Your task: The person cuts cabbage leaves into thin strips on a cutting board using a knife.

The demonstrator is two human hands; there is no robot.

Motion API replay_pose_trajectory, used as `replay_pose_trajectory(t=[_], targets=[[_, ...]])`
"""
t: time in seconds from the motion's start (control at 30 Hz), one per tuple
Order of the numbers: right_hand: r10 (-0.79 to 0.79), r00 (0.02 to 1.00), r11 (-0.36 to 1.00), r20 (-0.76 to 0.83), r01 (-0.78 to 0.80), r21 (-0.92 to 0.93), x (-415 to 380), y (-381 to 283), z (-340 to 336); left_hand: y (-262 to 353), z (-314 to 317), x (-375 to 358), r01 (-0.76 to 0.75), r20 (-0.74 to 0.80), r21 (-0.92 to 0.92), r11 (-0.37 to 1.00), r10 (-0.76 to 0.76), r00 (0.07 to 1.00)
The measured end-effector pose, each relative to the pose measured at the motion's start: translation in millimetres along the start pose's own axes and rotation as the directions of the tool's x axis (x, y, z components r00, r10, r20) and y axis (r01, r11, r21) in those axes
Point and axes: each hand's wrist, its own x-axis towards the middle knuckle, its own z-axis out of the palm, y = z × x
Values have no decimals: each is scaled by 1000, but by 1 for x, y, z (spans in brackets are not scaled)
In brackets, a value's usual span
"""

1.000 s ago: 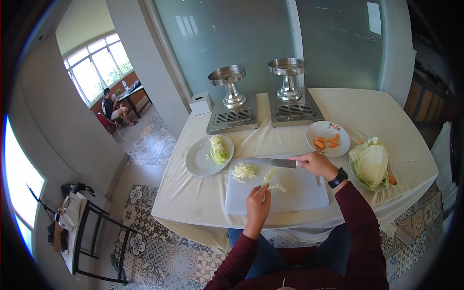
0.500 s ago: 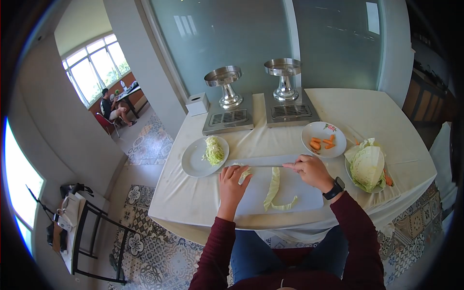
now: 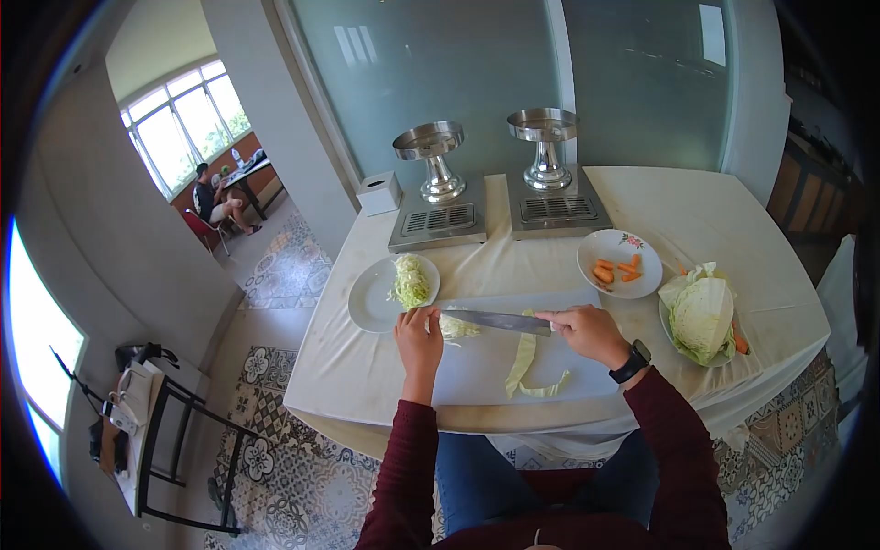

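Gripped by its handle in the right hand (image 3: 594,335), the knife (image 3: 500,321) lies across the far part of the white cutting board (image 3: 588,380), its blade directed toward the board's left edge. The left hand (image 3: 420,344), fingers bent together, is at the blade's tip near that edge; whether it pinches the metal cannot be told. Shredded cabbage (image 3: 458,328) lies by the blade, near the board's far left corner, partly hidden by it. Long pale green strips (image 3: 514,374) curve from beneath the blade toward the board's near edge.

The board is set along the near edge of the cloth-covered table (image 3: 715,215). Beyond its far left corner, a grey plate (image 3: 368,295) bears a mound of cabbage shreds (image 3: 410,280). Beyond its far right corner, a floral plate (image 3: 598,247) holds orange carrot pieces (image 3: 603,274). Toward the table's right edge, a partly cut cabbage (image 3: 701,313) rests in a dish (image 3: 667,332), a carrot (image 3: 742,342) at its right side. Along the table's far edge stand two metal stands, left (image 3: 443,183) and right (image 3: 547,172), with a white box (image 3: 379,195) beside the left one.
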Motion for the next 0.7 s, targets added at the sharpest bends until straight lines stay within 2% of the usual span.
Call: replay_pose_trajectory(t=[0.1,0.2,0.3,0.4,0.5,0.6,0.7], targets=[[68,998,994,13,-69,86,-1,1,-2,-10,9,-9,91,43,-24,996,-90,995],[45,999,987,-8,-43,152,-3,4,5,-1,11,-9,65,76,-125,990,-56,996],[47,999,976,-1,-46,212,-4,4,9,1,18,-6,195,148,-191,962,-169,975],[78,997,969,-4,-75,234,-4,5,12,5,16,0,435,270,-278,856,-365,891],[106,994,971,4,-105,215,-6,4,8,-14,28,-3,381,236,-312,870,-318,918],[107,994,972,-36,-97,213,-11,13,12,-21,28,-3,197,180,-114,974,-175,968],[125,992,974,-18,-119,194,-17,13,7,-11,23,-5,3,106,19,1000,-5,994]])
